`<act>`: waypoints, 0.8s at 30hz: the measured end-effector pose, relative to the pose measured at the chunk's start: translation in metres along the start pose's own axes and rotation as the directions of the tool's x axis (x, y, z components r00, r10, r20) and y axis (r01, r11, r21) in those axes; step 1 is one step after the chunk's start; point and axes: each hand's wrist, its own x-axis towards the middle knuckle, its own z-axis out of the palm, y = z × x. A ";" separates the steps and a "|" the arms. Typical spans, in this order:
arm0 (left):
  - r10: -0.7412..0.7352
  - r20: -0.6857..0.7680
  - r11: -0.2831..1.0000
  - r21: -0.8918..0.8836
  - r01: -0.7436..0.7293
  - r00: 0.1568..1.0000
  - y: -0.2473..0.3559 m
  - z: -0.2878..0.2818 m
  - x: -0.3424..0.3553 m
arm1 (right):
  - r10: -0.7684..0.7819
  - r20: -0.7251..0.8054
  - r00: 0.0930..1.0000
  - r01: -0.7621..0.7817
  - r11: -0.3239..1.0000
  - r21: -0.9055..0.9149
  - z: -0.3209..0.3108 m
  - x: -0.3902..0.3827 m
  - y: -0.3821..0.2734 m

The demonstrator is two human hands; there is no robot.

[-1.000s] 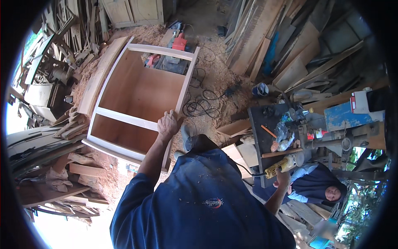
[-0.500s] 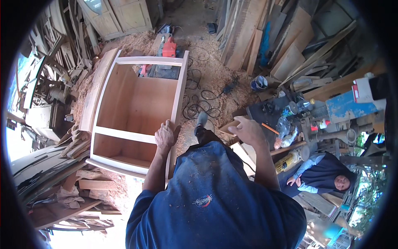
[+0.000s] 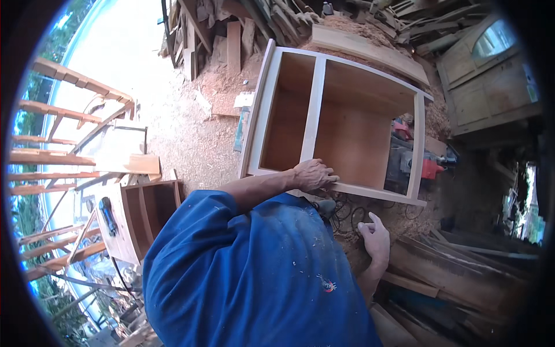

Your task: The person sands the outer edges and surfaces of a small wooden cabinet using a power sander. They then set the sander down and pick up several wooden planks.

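Note:
An unfinished wooden cabinet lies in front of me with its open front facing up. Pale rails frame it, and one divider splits it into a narrow and a wide compartment. My left hand rests on the near rail where the divider meets it, its fingers curled over the wood. To the right, my right hand hangs in the air near my body, thumb and fingers apart, holding nothing. Black cable lies coiled on the floor between that hand and the cabinet.
Beyond the cabinet's right end sits a red power tool. A smaller wooden cabinet with a blue-and-black tool on it stands at left. A loose plank lies along the far side. Stacked boards are at right; wood shavings cover the floor.
My view has swung left, bringing the smaller cabinet and the bright yard into sight; the seated person has left view. My left hand stays on the rail. My right hand remains raised and open.

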 end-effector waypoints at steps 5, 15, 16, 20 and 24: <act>-0.149 -0.539 0.985 -0.158 0.075 0.829 0.032 -0.034 -0.073 | -0.184 -0.047 0.982 0.158 0.927 -0.339 -0.036 0.036 -0.058; -0.917 -0.396 0.365 -0.883 0.295 -0.049 -0.092 0.041 -0.356 | -0.410 0.130 0.903 0.409 0.912 0.035 0.140 0.030 -0.246; -0.958 -0.285 0.267 -0.912 0.311 -0.016 -0.111 0.080 -0.385 | -0.433 0.183 0.883 0.434 0.900 0.035 0.166 0.018 -0.273; -0.983 0.178 -0.127 -0.850 0.511 0.052 -0.148 0.180 -0.499 | -0.410 0.457 0.789 0.489 0.870 -0.064 0.230 -0.002 -0.343; -0.884 0.455 -0.389 -0.592 0.705 -0.106 -0.146 0.255 -0.604 | -0.340 0.555 0.759 0.426 0.904 -0.029 0.255 -0.009 -0.382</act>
